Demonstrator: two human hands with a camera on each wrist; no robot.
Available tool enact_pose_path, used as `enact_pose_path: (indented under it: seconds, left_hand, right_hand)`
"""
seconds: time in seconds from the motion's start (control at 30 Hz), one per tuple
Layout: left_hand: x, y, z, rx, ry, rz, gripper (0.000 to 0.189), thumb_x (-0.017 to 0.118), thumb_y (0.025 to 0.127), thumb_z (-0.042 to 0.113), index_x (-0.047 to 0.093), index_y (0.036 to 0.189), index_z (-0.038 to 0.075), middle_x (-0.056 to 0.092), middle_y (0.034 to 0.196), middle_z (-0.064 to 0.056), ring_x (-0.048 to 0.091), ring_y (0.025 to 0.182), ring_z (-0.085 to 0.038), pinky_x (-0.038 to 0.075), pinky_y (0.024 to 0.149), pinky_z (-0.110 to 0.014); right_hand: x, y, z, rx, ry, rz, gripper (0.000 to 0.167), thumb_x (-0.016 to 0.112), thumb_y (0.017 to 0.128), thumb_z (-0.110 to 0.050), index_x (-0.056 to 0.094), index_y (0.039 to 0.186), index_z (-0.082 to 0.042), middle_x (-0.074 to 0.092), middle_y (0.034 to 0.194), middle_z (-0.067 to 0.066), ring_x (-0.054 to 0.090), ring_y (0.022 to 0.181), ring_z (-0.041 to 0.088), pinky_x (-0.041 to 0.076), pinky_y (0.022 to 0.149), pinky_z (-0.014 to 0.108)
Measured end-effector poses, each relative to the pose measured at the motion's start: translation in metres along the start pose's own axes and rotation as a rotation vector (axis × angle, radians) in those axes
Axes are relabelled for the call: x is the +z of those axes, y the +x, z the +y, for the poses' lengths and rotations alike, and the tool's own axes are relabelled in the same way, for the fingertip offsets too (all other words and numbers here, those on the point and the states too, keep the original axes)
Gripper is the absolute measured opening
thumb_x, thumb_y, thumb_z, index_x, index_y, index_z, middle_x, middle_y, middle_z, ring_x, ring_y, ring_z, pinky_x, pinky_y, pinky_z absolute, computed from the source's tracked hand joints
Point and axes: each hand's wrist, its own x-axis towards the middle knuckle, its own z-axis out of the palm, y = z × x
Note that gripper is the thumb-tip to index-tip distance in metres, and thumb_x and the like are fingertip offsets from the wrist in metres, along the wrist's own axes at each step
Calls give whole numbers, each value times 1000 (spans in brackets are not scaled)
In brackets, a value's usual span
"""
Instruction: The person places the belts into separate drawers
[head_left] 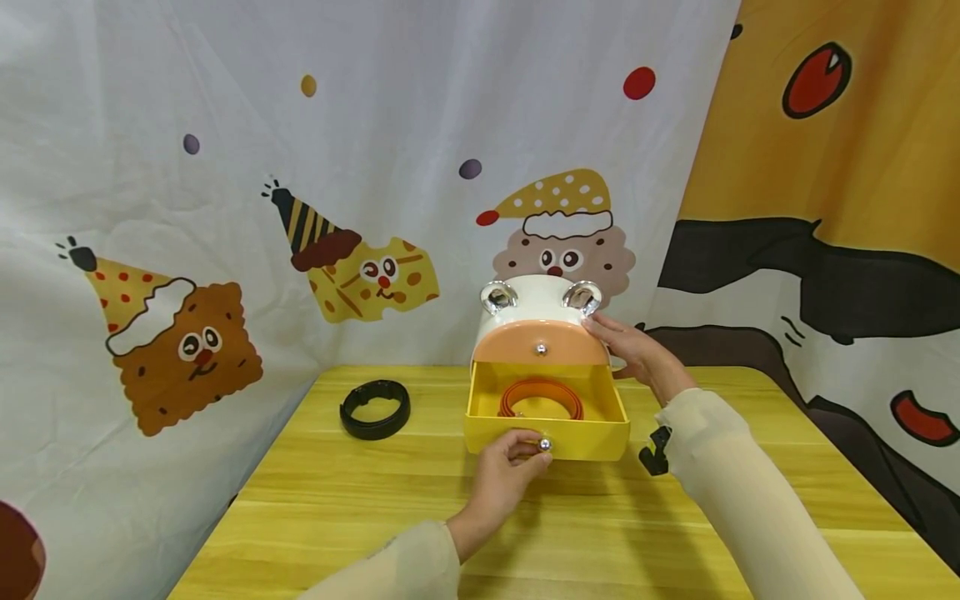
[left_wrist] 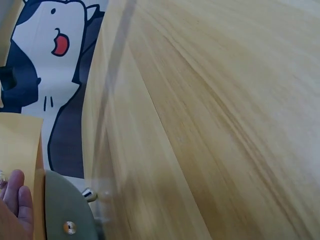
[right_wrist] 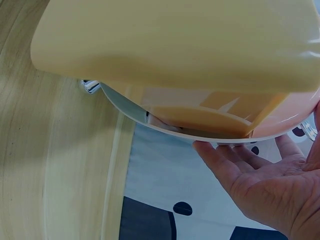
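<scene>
A white storage box (head_left: pixel 531 290) with silver ear-like rings stands on the table. Its peach upper drawer (head_left: pixel 502 343) is closed, while the yellow lower drawer (head_left: pixel 487 437) is pulled out. Inside the yellow drawer lies a coiled orange belt (head_left: pixel 576 406). My left hand (head_left: pixel 501 477) pinches the silver knob (head_left: pixel 545 445) on that drawer's front between thumb and fingers. Fairly straight fingers of my right hand (right_wrist: pixel 272 180) rest against the box's side; in the head view its fingertips touch near the right ear ring (head_left: pixel 582 297).
A coiled black belt (head_left: pixel 375 429) lies on the wooden table (head_left: pixel 360 517), left of the box. Behind the table hangs a white curtain (head_left: pixel 405 92) printed with cartoon figures.
</scene>
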Motion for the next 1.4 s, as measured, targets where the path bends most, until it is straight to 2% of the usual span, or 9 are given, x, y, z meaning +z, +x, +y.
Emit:
enact_pose_path:
  seconds: [0.1,0.27,0.37,0.6,0.8,1.03,1.23,1.4]
  left_hand:
    - [1,1,-1,-2,-14,20,20,72,89,1,68,110,-1,71,102,-16,69,94,-35,57,79,-43]
    - [3,2,0,7,13,51,17,72,90,2,69,106,0,71,98,-13,69,88,-29,58,76,-40]
    - [3,3,0,10,9,58,16,73,89,2,70,105,-1,71,96,-13,70,87,-30,58,75,-39]
    - [6,3,1,4,1,81,16,74,88,1,70,103,-1,72,93,-12,70,86,-28,58,73,-30]
    - [5,6,0,-9,15,84,15,75,88,3,71,102,1,72,92,-9,71,85,-26,58,77,-36]
    - [4,11,-2,-6,31,93,14,76,87,4,72,100,3,72,89,-5,69,80,-16,58,77,-39]
    - [4,18,-4,-1,12,113,16,75,86,2,71,101,0,72,89,-8,68,79,-15,57,78,-42]
    - [3,22,-6,4,17,123,15,76,86,3,71,101,0,72,89,-8,69,79,-18,58,77,-40]
  right_hand:
    - [0,0,0,-1,-3,-1,86,44,97,-65,-2,159,-29,-3,165,14,6,147,47,28,105,70]
    - [0,-1,-1,1,-5,-1,86,44,96,-66,-2,159,-30,-3,165,14,6,147,47,28,105,69]
    - [0,-1,-1,6,-6,0,86,44,96,-66,-2,159,-30,-4,165,14,5,147,47,28,105,69]
    - [0,-2,-2,10,-11,1,86,44,96,-67,-2,159,-30,-4,165,15,5,147,47,28,104,70]
    - [0,-1,-1,12,-6,1,87,44,95,-67,-3,159,-30,-3,165,15,5,147,47,28,105,69]
    - [1,-1,-1,16,7,0,87,45,96,-66,-2,159,-31,-4,165,13,5,147,46,27,106,69]
    - [0,-1,-2,22,13,4,86,46,96,-65,-2,159,-30,-4,165,13,4,148,46,25,107,69]
    - [-1,1,-1,20,18,-6,86,46,97,-64,-1,160,-28,-4,165,14,5,147,46,26,106,69]
